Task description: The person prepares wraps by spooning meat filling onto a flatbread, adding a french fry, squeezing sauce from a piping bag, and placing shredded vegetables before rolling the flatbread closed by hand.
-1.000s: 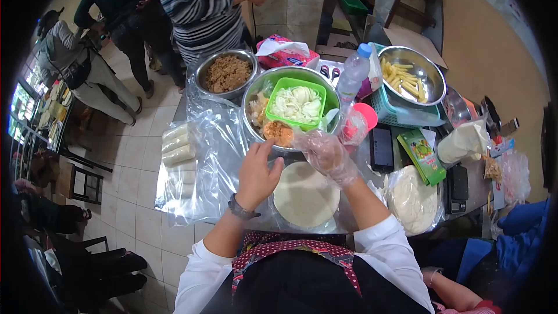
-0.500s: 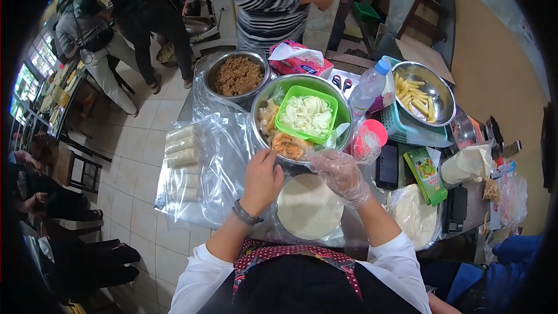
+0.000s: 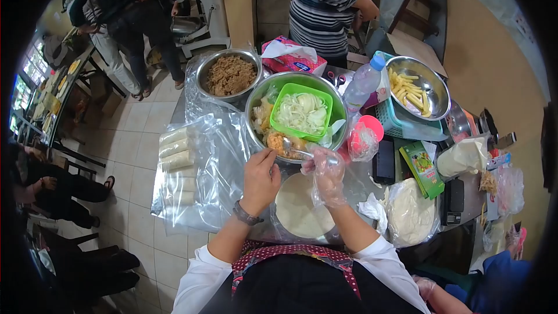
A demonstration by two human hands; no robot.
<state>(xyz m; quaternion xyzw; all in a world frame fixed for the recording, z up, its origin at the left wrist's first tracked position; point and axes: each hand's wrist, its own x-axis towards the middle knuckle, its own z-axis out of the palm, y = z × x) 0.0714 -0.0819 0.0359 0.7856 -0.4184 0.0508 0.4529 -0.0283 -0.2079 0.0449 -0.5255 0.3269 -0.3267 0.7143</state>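
Observation:
My left hand [image 3: 260,175], bare with a dark wristband, is closed at the front rim of a large steel bowl [image 3: 251,135]. Its thumb and forefinger meet beside a bag of orange shredded filling [image 3: 278,139]; what they pinch is hard to make out. In a clear plastic glove, my right hand [image 3: 329,175] grips a metal spoon [image 3: 287,145], whose head dips into that filling. Also in the bowl sits a green container [image 3: 330,104] of sliced white onion or cabbage [image 3: 301,111]. Below my hands lies a round pale wrapper [image 3: 299,209], partly covered by my right forearm.
Rolled pale wrappers [image 3: 174,156] lie on plastic sheeting at left. A bowl of brown filling [image 3: 231,75] and tissues [image 3: 290,58] stand behind. Toward the right are a bottle [image 3: 365,84], pink cup [image 3: 372,125], phone [image 3: 383,161] and bagged wrappers [image 3: 411,212]. Other people stand nearby.
My right hand has shifted slightly left and the spoon now shows in the orange filling. My left hand stays by the rim. The person in stripes has moved right.

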